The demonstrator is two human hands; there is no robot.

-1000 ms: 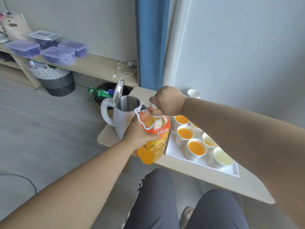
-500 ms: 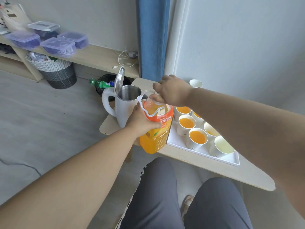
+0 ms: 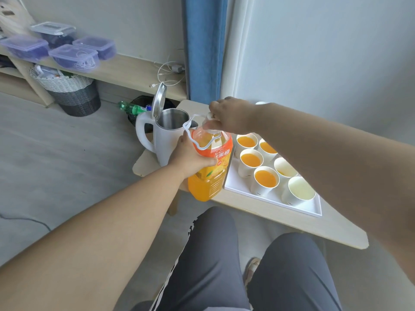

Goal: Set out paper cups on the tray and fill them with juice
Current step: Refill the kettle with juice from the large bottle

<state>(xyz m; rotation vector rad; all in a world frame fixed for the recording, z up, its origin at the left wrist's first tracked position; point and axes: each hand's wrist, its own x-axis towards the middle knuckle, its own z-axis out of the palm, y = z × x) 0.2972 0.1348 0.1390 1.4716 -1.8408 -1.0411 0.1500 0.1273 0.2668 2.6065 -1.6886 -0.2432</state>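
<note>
An orange juice bottle (image 3: 211, 171) with a white loop handle stands at the left of a white tray (image 3: 301, 206) on a small wooden table (image 3: 292, 223). My left hand (image 3: 190, 157) grips the bottle's body. My right hand (image 3: 231, 116) pinches the white cap (image 3: 210, 115) at the bottle's top. Several white paper cups stand on the tray; three near ones, such as the front one (image 3: 266, 179), hold orange juice, and the nearest right cup (image 3: 299, 191) looks pale inside. My right forearm hides part of the tray.
A white kettle (image 3: 157, 135) with its lid up stands on the table just left of the bottle. One more paper cup (image 3: 261, 103) peeks out behind my right wrist. A shelf with plastic boxes (image 3: 74, 57), a basket (image 3: 69, 93) and a blue curtain (image 3: 203, 48) lie beyond. My knees are below the table edge.
My right hand has turned on top of the bottle, its fingers now pinching the cap. The view has shifted a little; bottle and left hand hold their place.
</note>
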